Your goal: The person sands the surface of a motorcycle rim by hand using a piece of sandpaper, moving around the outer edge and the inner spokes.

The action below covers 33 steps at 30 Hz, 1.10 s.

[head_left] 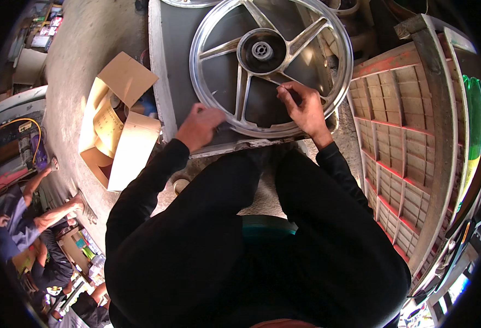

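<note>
concrete floor point(82, 60) under grey slab point(166, 65), open carton point(121, 117) beside.

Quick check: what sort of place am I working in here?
Probably a small vehicle repair workshop. An alloy wheel lies flat on a grey metal slab, with both hands at its near rim. A wooden crate and an open cardboard box stand on the rough concrete floor.

Grey slab point(169, 82) (metal) bears wheel point(271, 65).
</note>
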Motion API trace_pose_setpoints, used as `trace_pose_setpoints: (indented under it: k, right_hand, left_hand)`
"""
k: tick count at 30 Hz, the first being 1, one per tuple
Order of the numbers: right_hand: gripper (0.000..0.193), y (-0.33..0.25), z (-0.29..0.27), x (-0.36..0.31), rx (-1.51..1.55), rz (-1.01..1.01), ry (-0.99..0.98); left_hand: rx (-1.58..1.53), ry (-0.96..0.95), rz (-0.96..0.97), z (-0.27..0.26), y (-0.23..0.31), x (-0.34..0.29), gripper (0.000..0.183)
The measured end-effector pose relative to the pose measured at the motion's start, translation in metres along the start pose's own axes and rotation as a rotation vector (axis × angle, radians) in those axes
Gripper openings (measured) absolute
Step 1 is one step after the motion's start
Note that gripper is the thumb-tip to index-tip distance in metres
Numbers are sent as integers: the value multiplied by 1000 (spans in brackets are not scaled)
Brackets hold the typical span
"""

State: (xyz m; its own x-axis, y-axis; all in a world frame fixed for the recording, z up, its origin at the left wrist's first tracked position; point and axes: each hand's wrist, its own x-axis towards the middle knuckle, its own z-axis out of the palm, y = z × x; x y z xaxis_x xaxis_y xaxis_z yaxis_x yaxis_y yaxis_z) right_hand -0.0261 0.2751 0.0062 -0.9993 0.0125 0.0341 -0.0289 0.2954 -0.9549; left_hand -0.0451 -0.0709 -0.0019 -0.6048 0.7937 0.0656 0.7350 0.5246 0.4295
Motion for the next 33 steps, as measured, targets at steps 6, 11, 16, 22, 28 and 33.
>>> trace_pose_setpoints:
  k: [6, 11, 16, 22, 28, 33]
  right_hand:
    - [27, -15, 33, -11, -59, 73, -240]
    - [38, -7, 74, -30, -430, 95, -436]
    - [45, -7, 64, -30, -473, 67, -519]
    - [54, 0, 19, -14, -305, 88, -700]
    - [61, -3, -5, -2, -536, 189, -676]
    - [48, 8, 18, 1, -283, 219, -510]
  left_hand:
    - [31, 88, -168, -3, -12, -3, 50]
    - [51, 79, -162, -1, -1, 0, 46]
    - [18, 79, -157, 1, 7, 2, 45]
    - [-68, 23, -84, -1, 32, 17, 42]
    - [-238, 3, -61, 6, 44, 36, 37]
    - [-205, 38, -132, 3, 19, 36, 30]
